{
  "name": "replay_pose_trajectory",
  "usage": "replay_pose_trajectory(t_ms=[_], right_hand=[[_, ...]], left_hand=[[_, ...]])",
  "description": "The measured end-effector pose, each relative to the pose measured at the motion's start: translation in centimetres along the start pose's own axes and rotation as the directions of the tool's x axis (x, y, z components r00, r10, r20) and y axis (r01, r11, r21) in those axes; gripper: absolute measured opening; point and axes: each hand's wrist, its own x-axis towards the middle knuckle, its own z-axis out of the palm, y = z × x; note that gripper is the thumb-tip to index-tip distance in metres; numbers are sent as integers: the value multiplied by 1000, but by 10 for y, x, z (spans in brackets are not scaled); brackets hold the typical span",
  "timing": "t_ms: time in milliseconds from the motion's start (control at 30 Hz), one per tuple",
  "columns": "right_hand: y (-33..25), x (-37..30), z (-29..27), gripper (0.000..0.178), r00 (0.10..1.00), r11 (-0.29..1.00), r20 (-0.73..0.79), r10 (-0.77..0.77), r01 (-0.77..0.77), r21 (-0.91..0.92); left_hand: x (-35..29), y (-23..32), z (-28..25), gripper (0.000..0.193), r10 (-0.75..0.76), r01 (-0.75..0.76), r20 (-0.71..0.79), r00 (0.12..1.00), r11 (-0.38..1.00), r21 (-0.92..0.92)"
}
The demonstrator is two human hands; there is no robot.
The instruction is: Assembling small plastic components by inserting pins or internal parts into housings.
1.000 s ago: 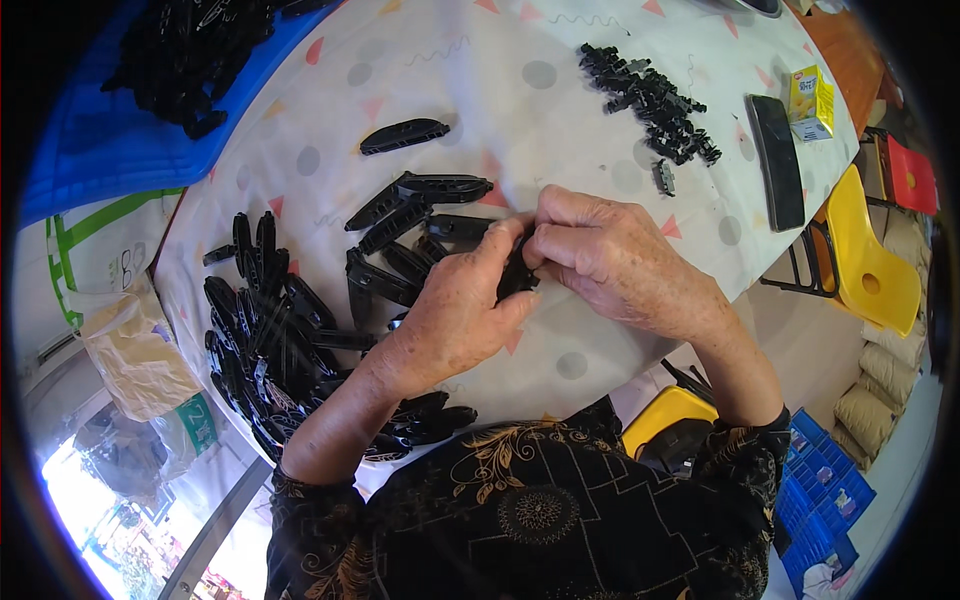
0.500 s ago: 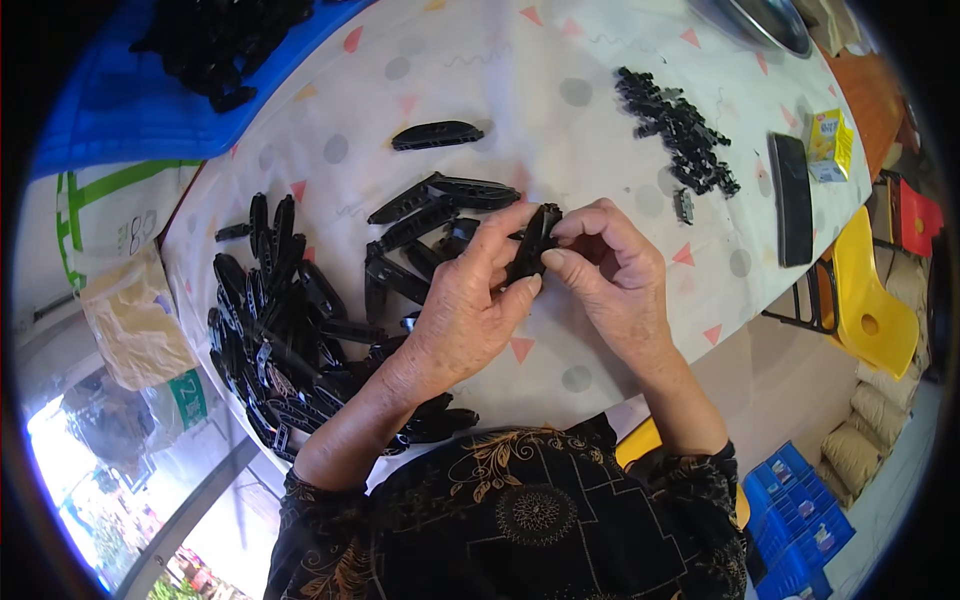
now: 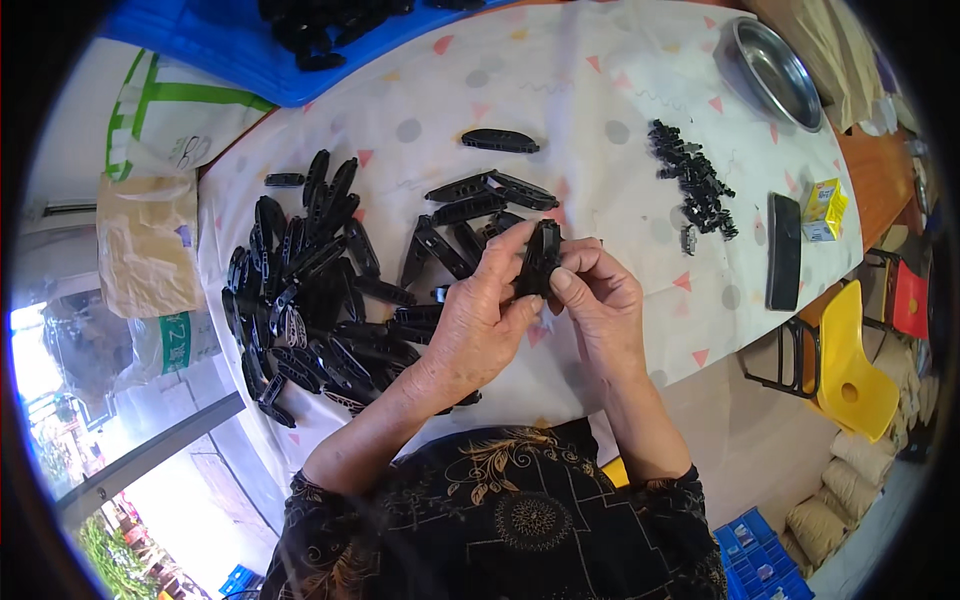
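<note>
A long black plastic part (image 3: 541, 258) stands roughly upright between my two hands, above the table. My left hand (image 3: 481, 305) grips its left side, fingers behind it and thumb at its lower end. On its other side, the thumb and fingers of my right hand (image 3: 600, 300) press against it; whether a smaller piece is in that pinch is hidden. Just beyond my left hand lie several similar black parts (image 3: 470, 207), with a single one (image 3: 500, 141) farther off. A big heap of such parts (image 3: 320, 290) spreads to the left of my left forearm.
Small black pieces (image 3: 694, 180) lie in a cluster at the right. Beyond them are a black flat object (image 3: 784, 252), a yellow box (image 3: 824, 210) and a metal bowl (image 3: 776, 72). A blue tray (image 3: 220, 50) holds more black parts at the far left. A yellow chair (image 3: 855, 360) stands right of the table.
The view has shifted, so the table's things appear farther right. My right fingers have closed in on the black part, which now looks more upright.
</note>
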Motion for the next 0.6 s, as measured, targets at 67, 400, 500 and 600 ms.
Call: replay_pose_trajectory(t_ms=[67, 400, 500, 600], right_hand=[[0, -4, 0, 7, 999, 997, 20, -36, 38, -73], [2, -32, 19, 9, 993, 964, 76, -87, 103, -246], [9, -43, 38, 20, 988, 879, 122, -100, 145, -454], [16, -62, 68, 38, 989, 952, 150, 12, 35, -304]], left_hand=[[-7, 0, 1, 65, 21, -21, -10, 1000, 1000, 7], [-50, -1, -9, 67, 132, -131, -33, 991, 990, 42], [-70, -13, -22, 64, 190, -187, -74, 979, 981, 45], [-95, -23, -31, 60, 143, -156, -127, 982, 983, -93]])
